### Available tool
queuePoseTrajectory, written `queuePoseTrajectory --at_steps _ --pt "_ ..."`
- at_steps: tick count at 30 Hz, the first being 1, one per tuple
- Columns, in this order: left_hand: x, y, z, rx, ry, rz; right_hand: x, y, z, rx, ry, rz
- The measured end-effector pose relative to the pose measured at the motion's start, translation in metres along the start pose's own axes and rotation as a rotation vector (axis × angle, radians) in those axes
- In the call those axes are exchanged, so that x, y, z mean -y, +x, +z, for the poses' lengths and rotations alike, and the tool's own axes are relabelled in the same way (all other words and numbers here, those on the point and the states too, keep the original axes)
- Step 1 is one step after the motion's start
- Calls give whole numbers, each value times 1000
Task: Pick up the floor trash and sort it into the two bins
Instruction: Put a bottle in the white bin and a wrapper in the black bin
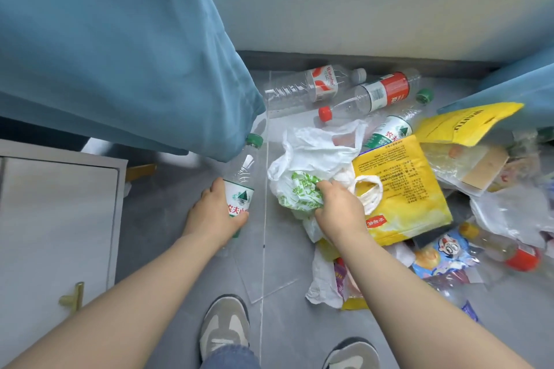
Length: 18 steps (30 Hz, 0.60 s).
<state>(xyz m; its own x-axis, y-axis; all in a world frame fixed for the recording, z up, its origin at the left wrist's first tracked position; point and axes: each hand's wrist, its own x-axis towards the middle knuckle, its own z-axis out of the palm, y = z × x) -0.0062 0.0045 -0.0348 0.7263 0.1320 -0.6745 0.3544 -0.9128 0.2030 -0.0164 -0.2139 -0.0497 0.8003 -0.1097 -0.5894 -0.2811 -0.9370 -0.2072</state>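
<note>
While the left hand is wrapping its fingers and thumb round the labelled middle of a clear water bottle, the right hand is pinching a crumpled white plastic bag with green print, its fingers curling into the folds. The bottle is lying just right of the left palm. Its long axis is running away from the person, with the green cap pointing toward the hanging blue fabric. Whether its base is touching the ground cannot be told. The bag is spreading beyond the right hand and is touching a yellow packet on its right. Everything is lying over a grey tiled floor. A grey-capped bottle and a red-capped bottle are lying near the dark skirting, and a white cabinet is standing at the floor's left edge
</note>
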Motion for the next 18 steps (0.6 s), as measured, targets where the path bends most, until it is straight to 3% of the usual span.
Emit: queuePoseTrajectory --at_steps 7,18 --pt "-10 -81 -54 8 -56 2 16 -70 -75 -30 104 25" --pt "-83 -248 -197 23 -179 173 47 -232 -248 -170 440 229"
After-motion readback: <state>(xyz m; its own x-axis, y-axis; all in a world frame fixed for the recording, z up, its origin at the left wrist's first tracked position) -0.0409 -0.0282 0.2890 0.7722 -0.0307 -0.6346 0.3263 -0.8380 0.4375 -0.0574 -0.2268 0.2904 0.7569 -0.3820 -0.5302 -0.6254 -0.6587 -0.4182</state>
